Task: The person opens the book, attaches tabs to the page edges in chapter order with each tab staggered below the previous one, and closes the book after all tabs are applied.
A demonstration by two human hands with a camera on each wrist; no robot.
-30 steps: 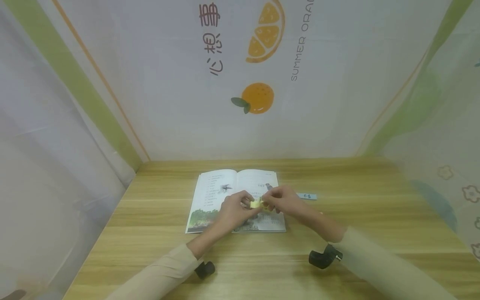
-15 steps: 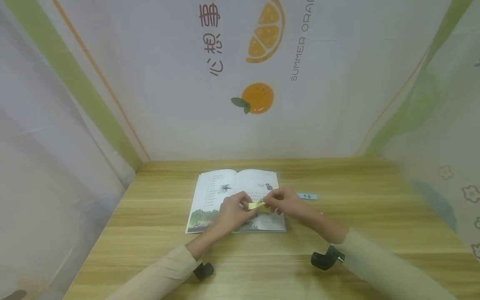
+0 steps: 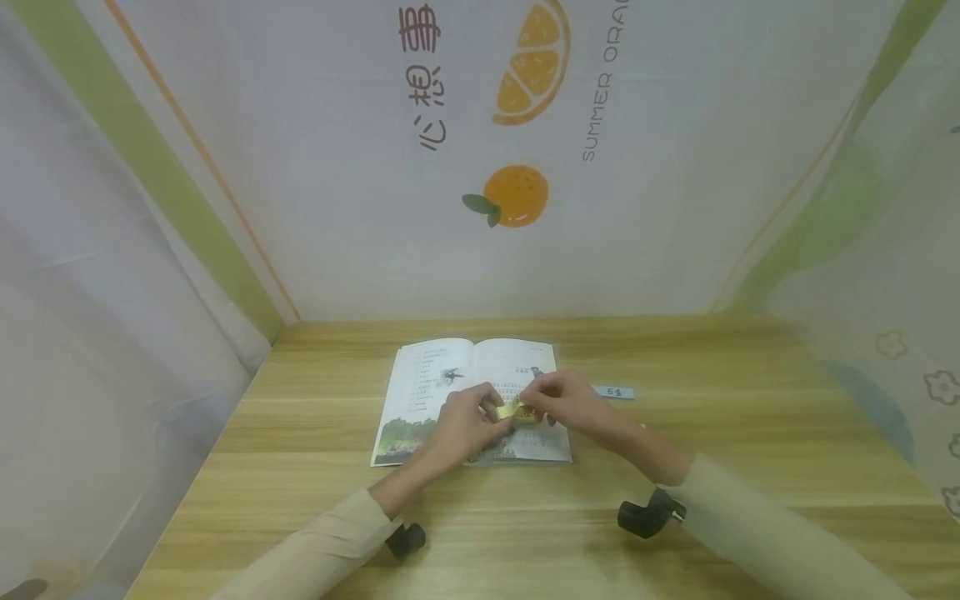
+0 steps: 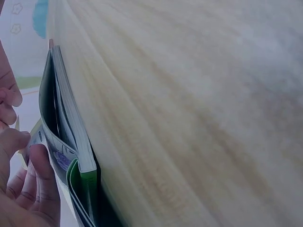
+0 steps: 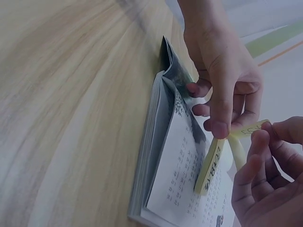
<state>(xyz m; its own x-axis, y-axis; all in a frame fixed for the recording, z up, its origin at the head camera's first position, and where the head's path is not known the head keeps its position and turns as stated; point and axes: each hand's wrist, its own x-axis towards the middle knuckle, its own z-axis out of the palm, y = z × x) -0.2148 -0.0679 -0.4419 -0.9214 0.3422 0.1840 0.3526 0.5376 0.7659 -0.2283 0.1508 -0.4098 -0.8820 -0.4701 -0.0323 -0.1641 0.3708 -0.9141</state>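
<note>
My left hand (image 3: 467, 421) pinches a pad of narrow yellow sticky notes (image 5: 209, 168) between thumb and fingers, over the right page of an open book (image 3: 427, 392). Handwriting runs along the pad. From the other side, my right hand (image 3: 570, 402) pinches the end of a written yellow sticky note (image 5: 250, 128) that lifts away from the pad at an angle. Another yellow strip bends between the two hands in the right wrist view. The left wrist view shows the left hand (image 4: 26, 187) beside the book's edge (image 4: 78, 127), and much of the pad is hidden there.
A blue paper strip (image 3: 615, 392) with handwriting lies on the wooden table (image 3: 525, 533), just right of the book. Black wrist mounts (image 3: 648, 512) hang under both forearms. A printed white curtain (image 3: 637, 233) stands behind the table.
The right fingers have shifted slightly left, after moving slightly right half a second ago. The note in them now stands lifted from the pad instead of stretched flat. The left hand has barely moved.
</note>
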